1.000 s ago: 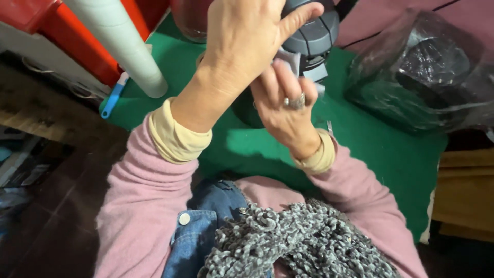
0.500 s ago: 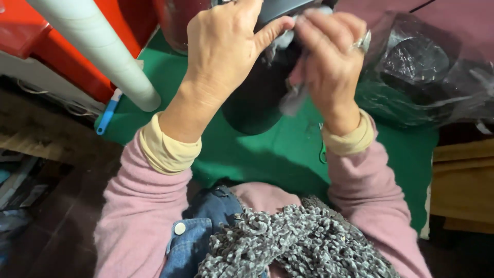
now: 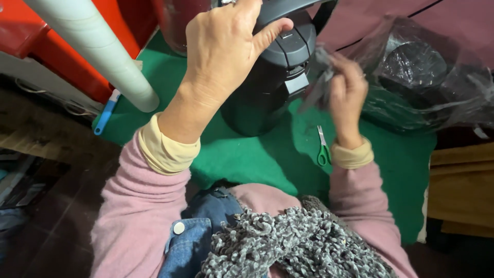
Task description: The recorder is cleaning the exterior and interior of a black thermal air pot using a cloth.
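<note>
A black pump-top jug (image 3: pixel 272 82) stands on a green mat (image 3: pixel 257 159). My left hand (image 3: pixel 226 51) lies over the top of the jug, thumb hooked on the lid by the handle. My right hand (image 3: pixel 347 90) is at the jug's right side, fingers closed on a crumpled grey cloth (image 3: pixel 318 85) that touches the jug's wall. Both arms wear pink sleeves with yellow cuffs. The jug's base is partly hidden behind my left forearm.
Green-handled scissors (image 3: pixel 323 149) lie on the mat below my right hand. A clear plastic bag (image 3: pixel 427 77) holding a dark object sits at the right. A white tube (image 3: pixel 98 51), a blue-handled tool (image 3: pixel 105 117) and a red case (image 3: pixel 41 36) are at the left.
My right hand has shifted with the cloth from the jug's front to its right side and lower. The left hand stays on the jug's top. The scissors have come into sight.
</note>
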